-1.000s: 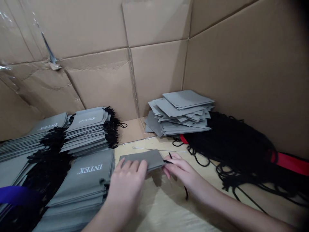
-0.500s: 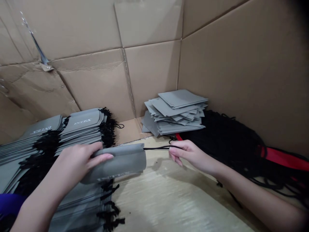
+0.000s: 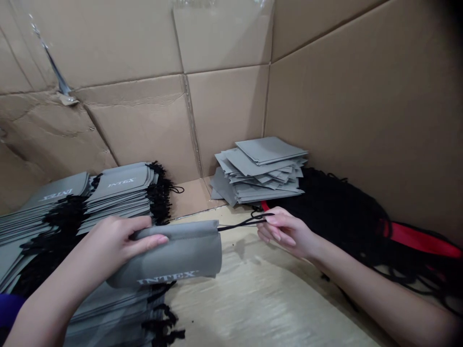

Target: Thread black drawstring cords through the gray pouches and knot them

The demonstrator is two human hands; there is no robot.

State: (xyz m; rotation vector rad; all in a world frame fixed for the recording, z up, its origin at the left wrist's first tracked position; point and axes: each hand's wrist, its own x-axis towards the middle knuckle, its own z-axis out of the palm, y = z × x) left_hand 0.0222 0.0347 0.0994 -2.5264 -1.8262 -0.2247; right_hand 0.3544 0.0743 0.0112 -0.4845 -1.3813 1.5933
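My left hand (image 3: 115,238) grips the top edge of a grey pouch (image 3: 181,255) printed INTEX, holding it a little above the near stack of finished pouches (image 3: 108,308). A black drawstring (image 3: 238,223) runs out of the pouch's right end. My right hand (image 3: 285,230) pinches that cord with its fingers closed, about a hand's width to the right of the pouch. The cord looks taut between them.
More stacks of grey INTEX pouches with black cords (image 3: 123,193) lie at the left. A pile of plain grey pouches (image 3: 260,168) sits in the far corner. A heap of black cords (image 3: 336,212) with a red band (image 3: 415,238) lies at the right. Cardboard walls (image 3: 361,96) enclose the wooden worktop (image 3: 260,299).
The pouch was lifted off the worktop and carried left over the near stack, now tilted with its INTEX print showing. My right hand drew the drawstring out to the right.
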